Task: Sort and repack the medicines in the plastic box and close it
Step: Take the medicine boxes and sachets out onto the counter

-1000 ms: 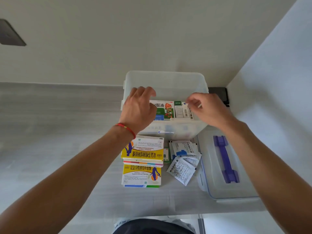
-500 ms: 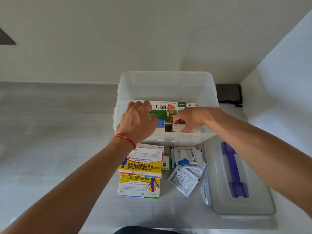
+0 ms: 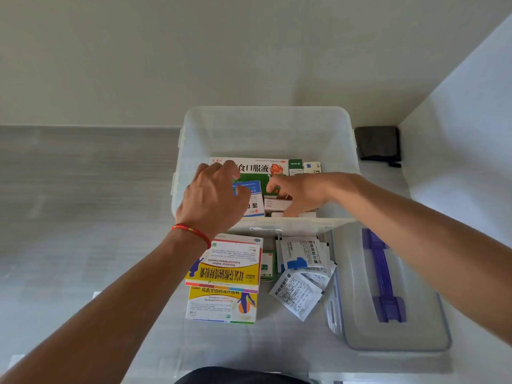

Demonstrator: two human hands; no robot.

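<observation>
Your left hand [image 3: 214, 199] reaches into the clear plastic box [image 3: 267, 128] and grips a blue-and-white medicine carton [image 3: 253, 199], thumb curled over its front. Your right hand [image 3: 300, 194], also inside the box, curls its fingers around small white cartons [image 3: 277, 204] by the near wall. Behind both hands a large green carton [image 3: 256, 169] stands against the box's middle. Just in front of the box, on the worktop [image 3: 83, 217], lie stacked yellow cartons [image 3: 224, 270] and white sachets [image 3: 300, 275]. Right of those rests the lid [image 3: 393, 325] with its purple handle

lid [image 3: 415, 322] right of plastic box [image 3: 266, 128]
</observation>
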